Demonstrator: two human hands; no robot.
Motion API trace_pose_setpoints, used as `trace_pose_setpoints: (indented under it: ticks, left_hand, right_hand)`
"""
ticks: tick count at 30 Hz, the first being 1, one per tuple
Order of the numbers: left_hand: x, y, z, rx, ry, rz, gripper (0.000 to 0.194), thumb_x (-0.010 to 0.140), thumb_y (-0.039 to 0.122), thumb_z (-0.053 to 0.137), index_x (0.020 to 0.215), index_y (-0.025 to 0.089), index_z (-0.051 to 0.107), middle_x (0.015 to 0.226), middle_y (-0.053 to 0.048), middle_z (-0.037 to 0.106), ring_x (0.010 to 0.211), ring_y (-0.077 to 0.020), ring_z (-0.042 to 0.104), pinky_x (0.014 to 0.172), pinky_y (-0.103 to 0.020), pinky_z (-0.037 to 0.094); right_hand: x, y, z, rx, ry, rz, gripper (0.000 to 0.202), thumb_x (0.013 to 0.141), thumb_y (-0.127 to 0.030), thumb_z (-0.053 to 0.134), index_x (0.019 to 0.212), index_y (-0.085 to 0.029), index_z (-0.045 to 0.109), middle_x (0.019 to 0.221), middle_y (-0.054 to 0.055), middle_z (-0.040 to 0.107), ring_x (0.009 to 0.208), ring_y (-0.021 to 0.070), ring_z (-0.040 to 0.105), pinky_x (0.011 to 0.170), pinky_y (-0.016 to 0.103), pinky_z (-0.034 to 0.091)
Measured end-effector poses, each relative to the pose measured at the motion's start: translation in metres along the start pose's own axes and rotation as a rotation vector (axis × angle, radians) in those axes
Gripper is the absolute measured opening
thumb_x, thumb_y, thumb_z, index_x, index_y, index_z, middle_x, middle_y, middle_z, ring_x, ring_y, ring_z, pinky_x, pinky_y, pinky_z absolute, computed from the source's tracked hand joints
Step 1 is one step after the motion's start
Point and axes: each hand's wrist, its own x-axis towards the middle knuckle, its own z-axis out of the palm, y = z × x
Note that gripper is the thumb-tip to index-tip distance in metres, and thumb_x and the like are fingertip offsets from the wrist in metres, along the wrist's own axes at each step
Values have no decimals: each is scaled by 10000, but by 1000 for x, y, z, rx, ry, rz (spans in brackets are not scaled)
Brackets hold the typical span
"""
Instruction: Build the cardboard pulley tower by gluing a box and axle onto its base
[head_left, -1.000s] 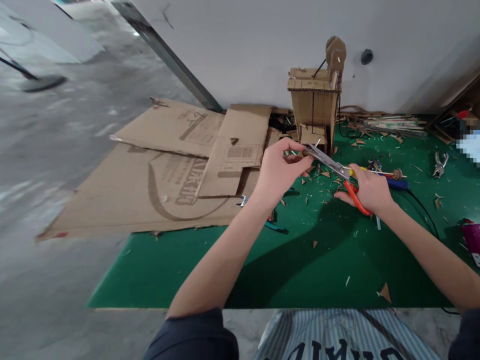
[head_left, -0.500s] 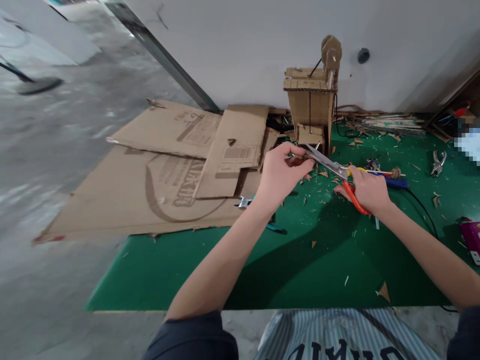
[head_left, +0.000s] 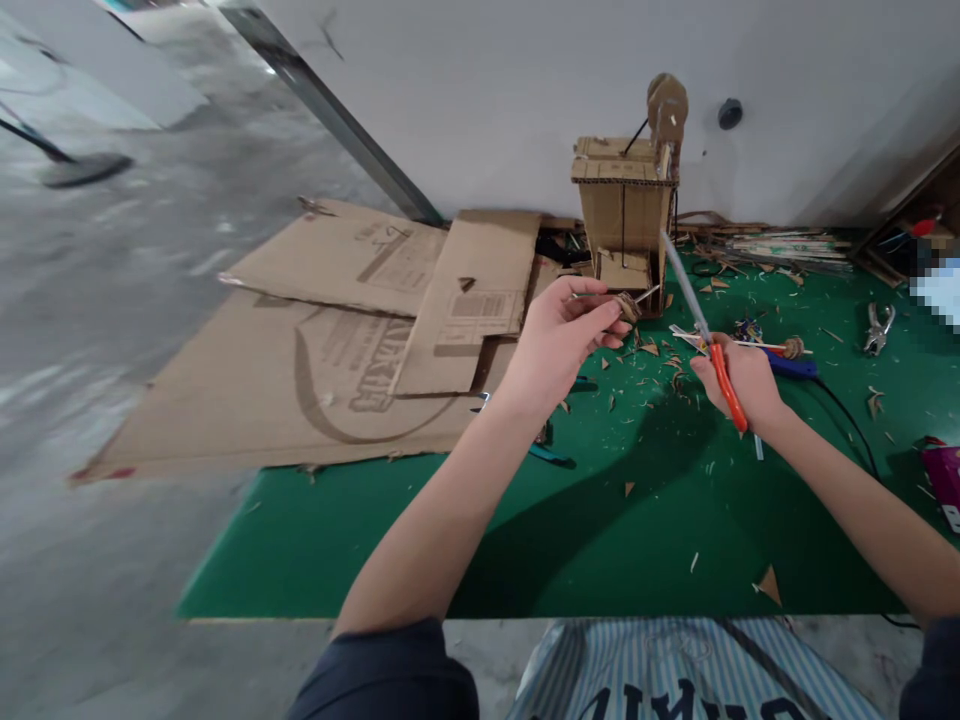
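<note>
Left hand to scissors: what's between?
Head view: the brown piece held by the left hand, its pale stick jutting toward the scissors; scraps lie below.

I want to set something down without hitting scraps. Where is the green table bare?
Barest: front left of the table, between the cardboard sheets, left forearm and front edge. Between left and right forearm: mostly bare, bar a few scraps. Crowded: around the scissors and cardboard tower, with scraps, sticks and a blue tool.
</note>
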Motion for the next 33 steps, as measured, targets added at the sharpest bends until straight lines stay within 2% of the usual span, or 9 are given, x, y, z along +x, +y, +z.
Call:
trace_pose_setpoints:
  ticks: [3,7,11,14,17,22,27,30,33]
  left_hand:
    - [5,-2,-4,-123,-38,-84,181,826,125,746,945,219,647,813,5,704,738,-99,726,657,-206,617]
    - [8,-5,-7,-127,-77,-56,259,829,171,748,1063,260,679,843,2,699,830,-133,747,746,-255,636]
    - [8,-5,-7,-64,-87,61,377,779,217,770,1135,310,686,1004,-21,725,853,-166,738,731,-296,629]
    - [9,-7,-8,-6,-59,157,368,767,237,782,1111,326,684,1111,-31,724,857,-176,724,731,-314,628]
    - [9,-10,-10,125,-39,323,347,790,282,793,1115,317,678,1140,-41,699,987,-190,719,835,-322,633]
    - [-2,-5,-9,350,46,519,413,800,242,812,1174,303,648,1196,-47,668,1235,-233,671,987,-336,607]
    - [-14,-1,-2,361,46,550,420,806,188,784,1183,309,643,1204,-43,699,1211,-238,698,973,-356,628]
    - [-16,-3,-1,384,24,552,397,815,182,757,1184,291,660,1156,-53,715,1136,-227,724,962,-362,633]
    - [-15,-5,-1,420,-14,634,374,832,170,705,1187,288,689,1158,-51,697,1090,-202,721,976,-358,620]
  right_hand:
    - [2,-3,-2,189,-23,86,684,997,-694,316,1118,-130,684,727,95,750,658,253,719,648,338,488]
    - [0,-8,1,421,-38,152,618,997,-689,355,1005,-172,692,744,80,764,683,237,734,723,359,549]
    - [-5,-10,10,497,-77,180,564,996,-665,398,975,-189,700,739,70,761,730,242,749,766,373,565]
    - [-7,-9,13,510,-76,190,532,987,-651,443,1016,-189,704,745,65,754,739,243,743,765,376,566]
    - [-8,-7,13,593,-68,225,540,968,-674,483,1050,-189,704,725,51,741,725,236,734,770,382,573]
    - [-7,2,18,782,7,289,661,951,-763,439,693,-207,685,746,73,724,674,188,683,710,359,592]
    - [-10,9,24,831,55,297,750,946,-799,377,570,-210,652,932,103,752,658,155,657,636,348,612]
    - [-14,7,23,849,50,286,741,933,-813,382,582,-213,638,868,104,740,622,158,658,605,350,607]
    - [-18,4,22,920,12,293,629,924,-788,455,776,-217,673,727,57,703,562,166,660,573,346,589]
